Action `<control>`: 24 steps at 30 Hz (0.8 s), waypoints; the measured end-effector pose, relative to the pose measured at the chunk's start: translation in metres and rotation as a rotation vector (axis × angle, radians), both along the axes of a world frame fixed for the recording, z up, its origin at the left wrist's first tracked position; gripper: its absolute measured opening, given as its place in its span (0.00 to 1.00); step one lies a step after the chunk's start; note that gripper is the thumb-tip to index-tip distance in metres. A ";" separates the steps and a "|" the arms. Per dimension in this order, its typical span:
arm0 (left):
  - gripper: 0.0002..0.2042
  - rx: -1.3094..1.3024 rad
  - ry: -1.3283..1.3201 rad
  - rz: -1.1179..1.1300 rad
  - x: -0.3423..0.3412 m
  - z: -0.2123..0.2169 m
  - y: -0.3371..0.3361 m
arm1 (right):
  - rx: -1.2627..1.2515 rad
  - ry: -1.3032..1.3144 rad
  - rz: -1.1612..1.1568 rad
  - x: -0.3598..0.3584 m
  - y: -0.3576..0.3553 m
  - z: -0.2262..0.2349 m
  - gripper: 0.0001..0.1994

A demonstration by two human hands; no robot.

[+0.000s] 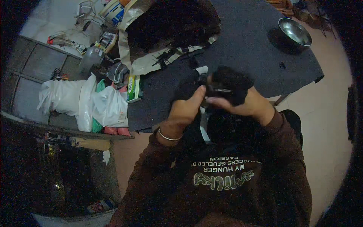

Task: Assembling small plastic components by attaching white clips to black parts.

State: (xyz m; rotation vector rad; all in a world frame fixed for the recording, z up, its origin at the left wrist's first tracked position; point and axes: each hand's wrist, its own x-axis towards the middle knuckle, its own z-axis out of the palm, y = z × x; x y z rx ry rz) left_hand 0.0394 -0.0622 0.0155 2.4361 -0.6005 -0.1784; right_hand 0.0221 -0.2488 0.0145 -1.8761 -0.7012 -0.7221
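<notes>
My left hand and my right hand meet just over the table's near edge. Between them is a small dark piece, its kind too dark and blurred to tell. The left thumb presses on it, and the right thumb and fingers close in from the other side. Black patches cover much of both hands; I cannot tell whether they are gloves or shadow. A pale strip hangs below the hands. Beyond them, several small black parts lie along the edge of a large open sack with dark contents.
The table has a dark grey cloth. A metal bowl stands at the far right, with a small black bit nearer. On the left are a green-and-yellow box, white plastic bags, and a bottle among cables.
</notes>
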 end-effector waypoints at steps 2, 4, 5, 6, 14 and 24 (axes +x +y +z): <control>0.14 -0.122 -0.108 0.096 -0.004 0.010 -0.015 | -0.064 0.181 0.004 -0.004 0.002 0.004 0.08; 0.12 -0.125 -0.386 -0.077 -0.006 0.008 -0.018 | 0.104 0.354 0.046 -0.001 0.004 -0.004 0.09; 0.11 -0.128 -0.663 -0.250 -0.007 0.007 -0.020 | 0.275 0.524 0.090 0.000 0.005 -0.009 0.09; 0.11 -0.130 -0.661 -0.256 -0.006 0.006 -0.022 | 0.277 0.525 0.084 0.000 0.005 -0.011 0.09; 0.11 0.017 -0.636 -0.124 0.000 0.000 -0.012 | -0.188 0.889 0.146 0.005 -0.007 -0.017 0.18; 0.08 0.314 -1.111 -0.355 -0.007 0.012 -0.019 | 0.076 0.670 0.239 0.001 0.011 -0.019 0.19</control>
